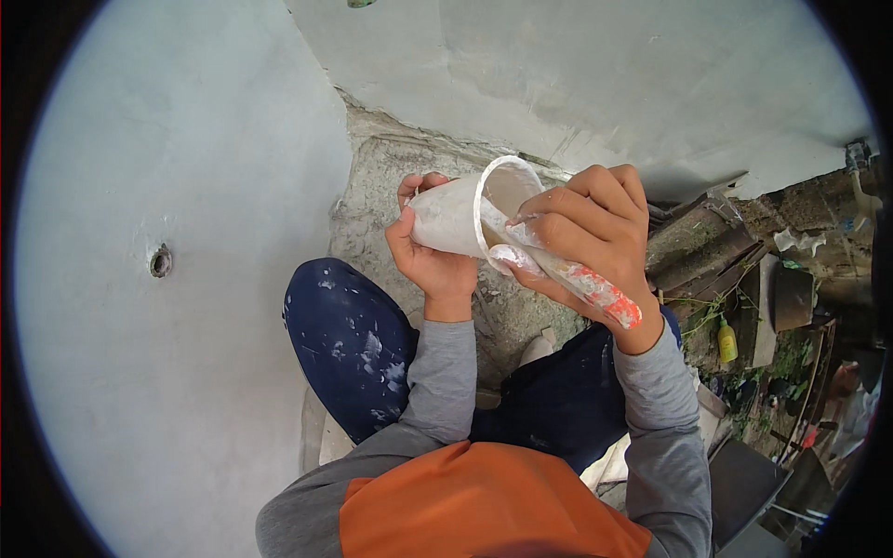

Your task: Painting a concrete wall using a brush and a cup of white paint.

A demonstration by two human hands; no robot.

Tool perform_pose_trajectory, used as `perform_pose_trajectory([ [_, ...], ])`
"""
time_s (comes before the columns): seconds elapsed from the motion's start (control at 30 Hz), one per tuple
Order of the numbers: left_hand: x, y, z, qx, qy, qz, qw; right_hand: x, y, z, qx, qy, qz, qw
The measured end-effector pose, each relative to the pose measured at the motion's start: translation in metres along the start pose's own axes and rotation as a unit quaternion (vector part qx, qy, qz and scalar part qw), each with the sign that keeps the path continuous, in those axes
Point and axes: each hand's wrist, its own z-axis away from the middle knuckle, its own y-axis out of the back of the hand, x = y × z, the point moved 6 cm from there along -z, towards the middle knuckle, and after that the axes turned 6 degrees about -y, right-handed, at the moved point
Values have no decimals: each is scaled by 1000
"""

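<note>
My left hand [433,262] is closed around the base of a white cup [448,218], which lies tipped on its side with its mouth toward the right. White smears coat the cup's rim and inner wall. My right hand [595,232] grips a tool with an orange handle [611,298] smeared in white. The tool slants up and left into the cup's mouth. Its working end is inside the cup and partly behind my fingers, so its exact kind is hidden. White residue marks my right fingertips.
A pale grey wall [186,372] with a small round hole [160,261] rises at left; another wall [595,74] stands ahead. Rough concrete [381,186] lies between them. At right are boards, a dark seat-like panel [749,488], a yellow bottle [726,341] and plants. My paint-spotted knees flank the cup.
</note>
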Motion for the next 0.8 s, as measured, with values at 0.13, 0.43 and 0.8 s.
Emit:
perform_pose_trajectory([
  [0.13, 6, -2, 0, -35, -18, -28, 999, 8, -4, 1, -30, -29, -45, 998],
  [0.43, 5, -10, -1, -61, 44, 28, 997, 3, -2, -1, -68, -57, -124, 988],
  [0.8, -3, -16, 0, -130, 104, 173, 971, -24, 7, -1, -82, -31, -147, 985],
])
